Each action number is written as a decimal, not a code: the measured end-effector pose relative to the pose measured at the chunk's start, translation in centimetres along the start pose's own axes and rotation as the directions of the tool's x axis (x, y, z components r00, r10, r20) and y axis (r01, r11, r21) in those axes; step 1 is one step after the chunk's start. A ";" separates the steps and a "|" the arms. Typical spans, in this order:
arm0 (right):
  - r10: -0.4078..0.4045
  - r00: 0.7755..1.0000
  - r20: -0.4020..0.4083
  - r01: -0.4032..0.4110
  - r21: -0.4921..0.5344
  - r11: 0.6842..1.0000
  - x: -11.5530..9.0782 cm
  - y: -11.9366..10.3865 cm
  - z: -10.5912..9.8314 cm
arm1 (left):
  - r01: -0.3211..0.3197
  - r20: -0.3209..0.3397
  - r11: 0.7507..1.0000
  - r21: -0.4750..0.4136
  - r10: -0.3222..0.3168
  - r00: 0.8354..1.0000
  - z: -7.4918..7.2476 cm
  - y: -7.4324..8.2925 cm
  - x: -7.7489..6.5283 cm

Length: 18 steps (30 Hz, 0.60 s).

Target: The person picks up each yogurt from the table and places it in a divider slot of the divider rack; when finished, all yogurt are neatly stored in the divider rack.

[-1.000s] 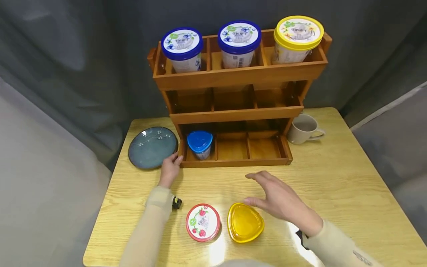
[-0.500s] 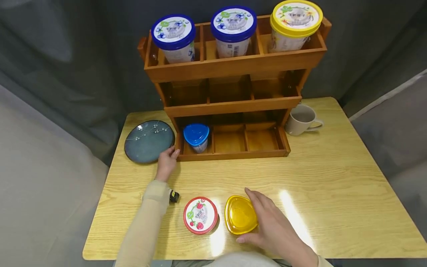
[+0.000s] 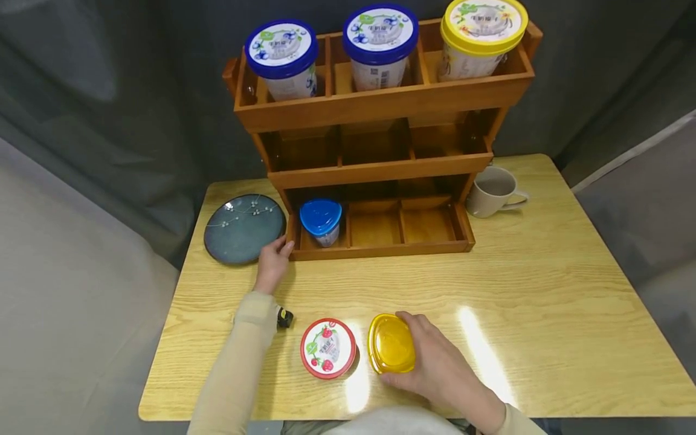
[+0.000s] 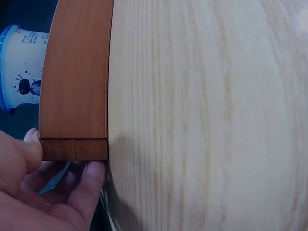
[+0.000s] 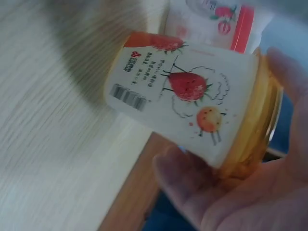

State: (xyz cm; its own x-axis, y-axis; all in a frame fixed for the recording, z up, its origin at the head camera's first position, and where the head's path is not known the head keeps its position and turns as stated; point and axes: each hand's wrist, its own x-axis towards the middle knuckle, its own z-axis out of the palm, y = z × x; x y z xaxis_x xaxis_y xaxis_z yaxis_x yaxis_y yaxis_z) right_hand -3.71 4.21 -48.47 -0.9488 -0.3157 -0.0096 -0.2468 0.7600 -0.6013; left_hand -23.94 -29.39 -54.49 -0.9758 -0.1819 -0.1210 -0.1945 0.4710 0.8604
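Note:
My left hand (image 3: 272, 264) holds the front left corner of a three-tier wooden rack (image 3: 380, 249). In the left wrist view, its thumb and fingers (image 4: 87, 190) lie on opposite sides of the wooden end panel (image 4: 74, 149). My right hand (image 3: 435, 359) grips a yogurt cup with a yellow lid (image 3: 390, 344) from the right, thumb and fingers around the lid. Strawberries are printed on the cup's white side (image 5: 187, 91) in the right wrist view. Just left of it stands a red-lidded tub (image 3: 328, 349).
On the rack's top tier are two blue-lidded tubs (image 3: 281, 48) (image 3: 380, 35) and a yellow-lidded tub (image 3: 484, 27). A blue-lidded cup (image 3: 321, 219) sits in the bottom left compartment. A dark plate (image 3: 244, 229) lies left of the rack, a mug (image 3: 492, 192) right.
My right hand has come down and toward me from above the yellow-lidded yogurt cup and closed around it. My left hand stays at the rack's corner. The head view has shifted slightly.

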 end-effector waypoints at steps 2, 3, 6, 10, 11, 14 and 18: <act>-0.002 1.000 0.025 0.000 0.051 0.999 0.6 0.5 -0.3 | -0.001 0.000 1.000 0.002 0.001 1.000 -0.1 0.1 0.1; -0.004 0.999 0.036 0.002 0.072 0.997 1.0 0.8 -0.5 | -0.001 -0.001 1.000 0.007 0.001 1.000 -0.1 0.1 0.2; 0.004 0.998 0.064 -0.013 0.144 0.990 2.0 1.8 -1.3 | -0.002 0.001 1.000 0.007 0.002 1.000 -0.1 0.1 0.3; 0.024 0.995 0.094 -0.044 0.218 0.975 3.4 3.1 -2.6 | -0.005 -0.003 1.000 0.002 0.005 1.000 0.0 -0.1 0.5; 0.024 0.995 0.101 -0.047 0.232 0.972 3.7 3.3 -3.1 | -0.007 -0.005 1.000 0.002 0.007 1.000 0.0 -0.1 0.5; 0.017 0.994 0.112 -0.044 0.245 0.969 4.9 3.5 -4.5 | -0.013 -0.010 1.000 -0.002 0.013 1.000 0.0 -0.2 0.5; -0.012 0.994 0.111 -0.014 0.223 0.975 6.4 3.3 -6.9 | -0.016 -0.006 1.000 -0.001 0.016 1.000 0.0 -0.2 0.2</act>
State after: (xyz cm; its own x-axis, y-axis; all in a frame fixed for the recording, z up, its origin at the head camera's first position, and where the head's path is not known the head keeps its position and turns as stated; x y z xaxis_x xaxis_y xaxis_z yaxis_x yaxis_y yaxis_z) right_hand -11.96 8.62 -44.98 -0.9180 -0.3859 -0.0915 -0.1838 0.6185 -0.7640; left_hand -24.11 -29.55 -54.69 -0.9782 -0.1797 -0.1043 -0.1789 0.4734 0.8625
